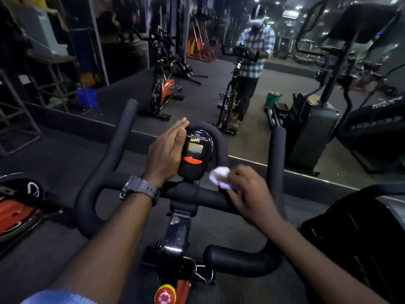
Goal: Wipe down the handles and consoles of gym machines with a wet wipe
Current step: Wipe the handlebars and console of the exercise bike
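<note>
Mirror (252,119) spans the wall from 9 to 3 o'clock, w/ a bike (163,88) reflected at 11. Handlebar (197,197) fills centre frame, horns rising at 11 and 1. Left hand (166,150), fingers straight, lies flat against the left side of the console (196,153) at 12. Right hand (247,194), blurred, grips a bunched wipe (219,177), prob. touching the bar just right of the console. Watch (140,189) on left wrist.

Dim gym: dark floor (65,163), wall mirror (219,51), metal shelving (43,69).
</note>
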A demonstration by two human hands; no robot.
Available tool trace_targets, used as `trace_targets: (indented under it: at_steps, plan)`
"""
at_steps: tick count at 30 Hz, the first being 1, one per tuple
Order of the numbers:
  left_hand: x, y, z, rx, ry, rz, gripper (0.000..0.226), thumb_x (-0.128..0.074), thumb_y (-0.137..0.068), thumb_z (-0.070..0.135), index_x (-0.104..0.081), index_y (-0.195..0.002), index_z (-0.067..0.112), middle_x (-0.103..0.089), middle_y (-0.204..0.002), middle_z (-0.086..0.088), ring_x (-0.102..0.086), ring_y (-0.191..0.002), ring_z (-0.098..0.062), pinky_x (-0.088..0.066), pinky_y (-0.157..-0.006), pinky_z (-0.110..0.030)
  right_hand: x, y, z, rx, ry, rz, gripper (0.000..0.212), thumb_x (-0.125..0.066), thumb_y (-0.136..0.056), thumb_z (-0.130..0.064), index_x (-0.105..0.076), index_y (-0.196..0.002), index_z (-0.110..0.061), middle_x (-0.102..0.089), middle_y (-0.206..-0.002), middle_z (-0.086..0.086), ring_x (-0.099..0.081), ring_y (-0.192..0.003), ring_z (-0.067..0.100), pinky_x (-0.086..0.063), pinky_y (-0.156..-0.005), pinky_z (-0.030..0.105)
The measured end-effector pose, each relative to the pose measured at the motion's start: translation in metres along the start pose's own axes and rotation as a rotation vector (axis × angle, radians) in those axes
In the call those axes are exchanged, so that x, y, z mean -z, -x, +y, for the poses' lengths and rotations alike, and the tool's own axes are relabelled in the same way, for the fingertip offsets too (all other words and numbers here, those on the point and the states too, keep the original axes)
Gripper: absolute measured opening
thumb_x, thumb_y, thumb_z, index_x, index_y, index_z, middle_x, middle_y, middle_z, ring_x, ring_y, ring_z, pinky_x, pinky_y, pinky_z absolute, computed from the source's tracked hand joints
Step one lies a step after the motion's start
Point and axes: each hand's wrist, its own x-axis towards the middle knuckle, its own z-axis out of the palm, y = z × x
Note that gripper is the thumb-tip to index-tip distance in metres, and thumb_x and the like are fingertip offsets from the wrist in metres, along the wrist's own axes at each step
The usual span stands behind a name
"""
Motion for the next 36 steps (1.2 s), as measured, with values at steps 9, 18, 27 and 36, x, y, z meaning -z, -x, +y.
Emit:
trace_targets:
  at_steps: [9, 18, 27, 36]
  plan:
    - [-0.002, -0.001, -0.006, -0.027, -0.010, 0.032, 0.086, -0.013, -0.098, 0.072, -0.060, -0.138, 0.013, -0.057, -0.146, 0.001, -0.049, -0.137, -0.010, -0.040, -0.113, -0.045, -0.009, -0.040, 0.026, -0.721, -0.910, -0.339, 0.031, -0.048, -0.096, -0.005, -0.069, -0.075, -0.015, -0.059, -0.073, 0.004, -0.047, -0.064, 0.015, -0.035, -0.055, 0.024]
    - [-0.002, -0.002, -0.009, -0.050, -0.007, 0.033, 0.083, -0.015, -0.100, 0.069, -0.059, -0.139, 0.010, -0.057, -0.146, -0.002, -0.050, -0.138, -0.015, -0.040, -0.113, -0.048, -0.014, -0.084, 0.028, -1.082, -1.612, -0.400, 0.034, -0.042, -0.098, -0.019, -0.068, -0.080, -0.008, -0.060, -0.069, 0.005, -0.060, -0.063, 0.016, -0.056, -0.069, 0.030]
    - [-0.002, -0.003, -0.011, -0.079, -0.051, 0.018, 0.084, -0.015, -0.100, 0.068, -0.059, -0.138, 0.007, -0.056, -0.146, -0.005, -0.048, -0.139, -0.016, -0.040, -0.114, -0.046, -0.007, -0.091, 0.038, -0.982, -1.570, -0.353, 0.026, -0.053, -0.087, -0.013, -0.077, -0.084, -0.003, -0.073, -0.092, 0.015, -0.072, -0.076, 0.019, -0.057, -0.082, 0.033]
    - [-0.002, -0.002, -0.011, -0.101, -0.043, 0.038, 0.083, -0.016, -0.101, 0.067, -0.060, -0.137, 0.005, -0.058, -0.144, -0.006, -0.050, -0.138, -0.017, -0.041, -0.113, -0.044, -0.002, -0.052, 0.063, -0.763, -1.050, -1.002, 0.032, -0.046, -0.097, -0.005, -0.072, -0.112, -0.016, -0.070, -0.113, 0.007, -0.061, -0.095, 0.014, -0.049, -0.080, 0.028]
